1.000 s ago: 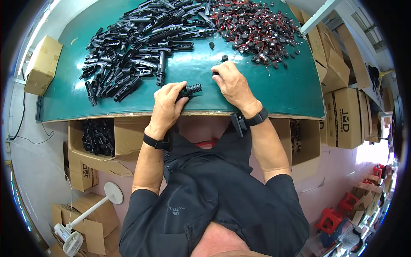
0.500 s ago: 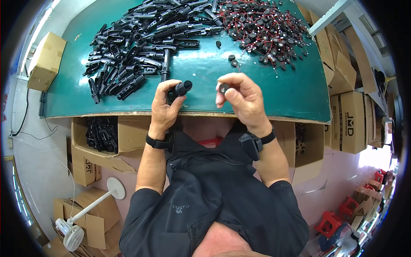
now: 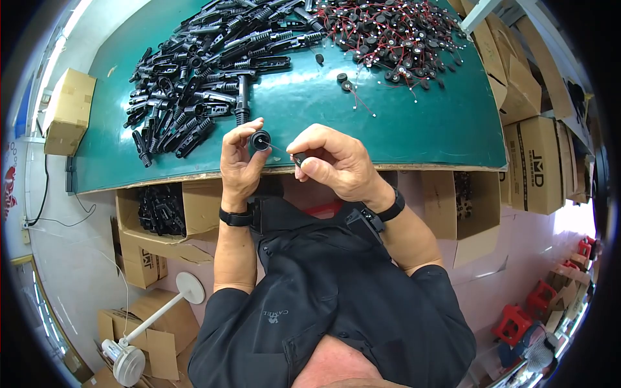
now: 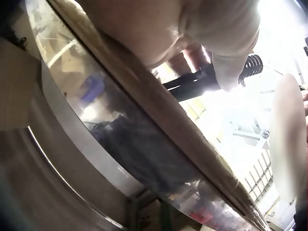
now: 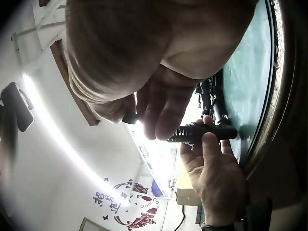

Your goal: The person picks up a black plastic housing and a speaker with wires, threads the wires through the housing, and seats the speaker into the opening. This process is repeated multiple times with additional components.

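My left hand grips a black plastic housing with a ribbed neck, its round open end turned up towards the head camera. From the side, the right wrist view shows this housing lying between thumb and fingers. Close on its right, my right hand pinches a small round black disc between thumb and fingertips. A thin wire stretches between the disc and the housing's mouth. In the right wrist view, only an edge of the disc shows beside the fingers.
Many similar black housings are heaped on the green table at the left. A pile of black discs with red wires covers the back right. Two loose discs lie nearer. Cardboard boxes stand below the front edge.
The left hand has turned the housing so its open end faces up. The right hand picked up a disc from the table and brought it left, close to the housing.
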`<state>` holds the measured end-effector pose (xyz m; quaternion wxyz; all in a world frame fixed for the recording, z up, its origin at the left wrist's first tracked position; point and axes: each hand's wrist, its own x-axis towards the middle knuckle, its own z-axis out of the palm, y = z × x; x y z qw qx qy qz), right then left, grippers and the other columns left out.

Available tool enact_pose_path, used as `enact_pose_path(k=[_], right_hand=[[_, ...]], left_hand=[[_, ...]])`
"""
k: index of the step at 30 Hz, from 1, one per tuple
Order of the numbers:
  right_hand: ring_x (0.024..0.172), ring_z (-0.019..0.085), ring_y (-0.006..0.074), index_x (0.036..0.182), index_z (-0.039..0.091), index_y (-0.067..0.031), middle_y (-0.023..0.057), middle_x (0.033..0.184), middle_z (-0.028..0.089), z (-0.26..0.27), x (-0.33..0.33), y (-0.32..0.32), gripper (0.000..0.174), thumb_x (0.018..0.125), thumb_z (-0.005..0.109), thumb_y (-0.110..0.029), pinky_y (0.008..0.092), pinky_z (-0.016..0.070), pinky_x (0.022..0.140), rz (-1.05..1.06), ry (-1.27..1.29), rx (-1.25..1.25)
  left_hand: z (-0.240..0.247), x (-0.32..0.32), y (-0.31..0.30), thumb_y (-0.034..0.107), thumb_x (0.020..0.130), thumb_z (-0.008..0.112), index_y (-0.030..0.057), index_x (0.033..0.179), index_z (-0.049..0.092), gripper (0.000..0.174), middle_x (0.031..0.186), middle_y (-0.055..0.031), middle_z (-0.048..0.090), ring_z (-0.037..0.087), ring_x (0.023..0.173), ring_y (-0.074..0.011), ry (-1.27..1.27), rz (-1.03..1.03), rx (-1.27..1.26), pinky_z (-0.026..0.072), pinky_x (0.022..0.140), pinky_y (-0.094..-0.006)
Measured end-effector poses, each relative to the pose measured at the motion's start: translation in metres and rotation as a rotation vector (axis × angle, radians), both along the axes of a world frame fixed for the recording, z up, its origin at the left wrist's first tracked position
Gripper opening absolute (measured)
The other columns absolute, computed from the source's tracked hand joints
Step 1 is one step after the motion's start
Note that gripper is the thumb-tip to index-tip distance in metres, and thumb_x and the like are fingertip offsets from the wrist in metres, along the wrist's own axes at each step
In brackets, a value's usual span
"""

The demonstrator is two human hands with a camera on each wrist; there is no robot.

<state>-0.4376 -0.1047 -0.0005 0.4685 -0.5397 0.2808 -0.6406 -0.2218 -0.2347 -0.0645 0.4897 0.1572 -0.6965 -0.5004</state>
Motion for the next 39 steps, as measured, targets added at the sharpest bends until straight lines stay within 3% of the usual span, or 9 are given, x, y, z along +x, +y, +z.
enact_pose_path(k=[18, 23, 26, 29, 33, 39], right_hand=[[0.091, 0.071, 0.0106, 0.129, 0.07, 0.0016, 0.0053, 0.109, 0.067, -0.013, 0.003, -0.007, 0.026, 0.111, 0.068, -0.017, 0.0257, 0.0602, 0.081, -0.065, 0.061, 0.094], [0.088, 0.072, 0.0104, 0.128, 0.071, 0.0009, 0.0051, 0.106, 0.07, -0.016, -0.002, -0.007, 0.025, 0.108, 0.072, -0.015, 0.0262, 0.0602, 0.076, -0.271, 0.249, 0.138], [0.087, 0.072, 0.0098, 0.127, 0.071, 0.0, 0.0052, 0.105, 0.072, -0.015, -0.007, -0.005, 0.025, 0.106, 0.076, -0.013, 0.0259, 0.0596, 0.074, -0.398, 0.393, 0.173], [0.086, 0.071, 0.0082, 0.123, 0.073, -0.001, 0.0057, 0.104, 0.073, -0.009, -0.016, -0.002, 0.025, 0.102, 0.08, -0.01, 0.0251, 0.0585, 0.072, -0.454, 0.536, 0.213], [0.084, 0.07, 0.0072, 0.12, 0.074, -0.0008, 0.005, 0.104, 0.073, -0.012, -0.021, -0.001, 0.024, 0.1, 0.082, -0.009, 0.0244, 0.0579, 0.072, -0.419, 0.448, 0.314], [0.082, 0.07, 0.0075, 0.117, 0.075, -0.0004, 0.0046, 0.103, 0.073, -0.014, -0.019, -0.001, 0.019, 0.099, 0.08, -0.005, 0.0242, 0.058, 0.072, -0.451, 0.454, 0.25]], left_hand=[[-0.003, 0.0, 0.003, -0.012, 0.087, 0.082, 0.0047, 0.133, 0.06, 0.054, 0.14, -0.0151, 0.066, 0.063, 0.135, -0.0287, -0.075, 0.044, -0.001, 0.048, 0.118, -0.0431], [0.005, -0.003, 0.007, -0.011, 0.083, 0.084, 0.0055, 0.13, 0.064, 0.054, 0.134, -0.0138, 0.07, 0.066, 0.128, -0.0287, -0.166, 0.106, -0.104, 0.0483, 0.116, -0.0423], [0.017, -0.007, 0.01, -0.009, 0.079, 0.086, 0.0061, 0.126, 0.069, 0.053, 0.127, -0.0124, 0.073, 0.069, 0.12, -0.0298, -0.319, 0.167, -0.326, 0.0517, 0.11, -0.041], [0.02, -0.01, 0.015, -0.009, 0.077, 0.086, 0.0061, 0.125, 0.072, 0.051, 0.124, -0.0122, 0.074, 0.07, 0.116, -0.0302, -0.326, 0.175, -0.295, 0.0546, 0.106, -0.0402], [0.024, -0.011, 0.017, -0.007, 0.076, 0.087, 0.0058, 0.124, 0.075, 0.051, 0.123, -0.0124, 0.074, 0.071, 0.114, -0.0299, -0.356, 0.166, -0.283, 0.0579, 0.099, -0.0397], [0.024, -0.013, 0.018, -0.005, 0.075, 0.089, 0.006, 0.123, 0.077, 0.051, 0.122, -0.0124, 0.075, 0.071, 0.112, -0.0298, -0.393, 0.166, -0.294, 0.059, 0.096, -0.0393]])
